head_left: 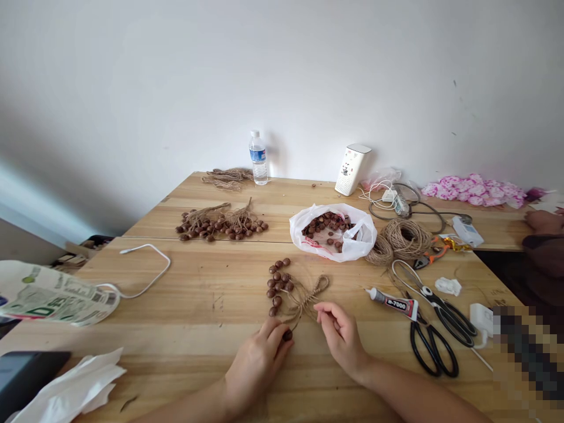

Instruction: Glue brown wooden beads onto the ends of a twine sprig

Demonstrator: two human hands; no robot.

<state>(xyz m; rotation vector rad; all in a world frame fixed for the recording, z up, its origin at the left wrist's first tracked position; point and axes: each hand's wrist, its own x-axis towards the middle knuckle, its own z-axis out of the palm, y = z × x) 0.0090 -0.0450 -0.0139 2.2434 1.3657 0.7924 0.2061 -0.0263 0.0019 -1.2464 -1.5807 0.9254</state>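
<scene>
My left hand (259, 361) rests on the wooden table (198, 305) with its fingers closed on a brown bead (287, 335) tied to jute twine. My right hand (341, 336) pinches a strand of the twine bundle (308, 296) just beside it. That bundle fans out to a cluster of brown beads (279, 281) lying right beyond my hands. A white plastic bag of loose beads (332, 230) sits further back, in the middle of the table.
Finished bead-and-twine bunches (220, 223) lie at back left, a water bottle (258, 157) and white box (352, 168) by the wall. Twine coils (408, 237), glue tube (392, 301) and black scissors (434, 329) lie to the right. White cable (145, 267) and paper bag (53, 294) lie left.
</scene>
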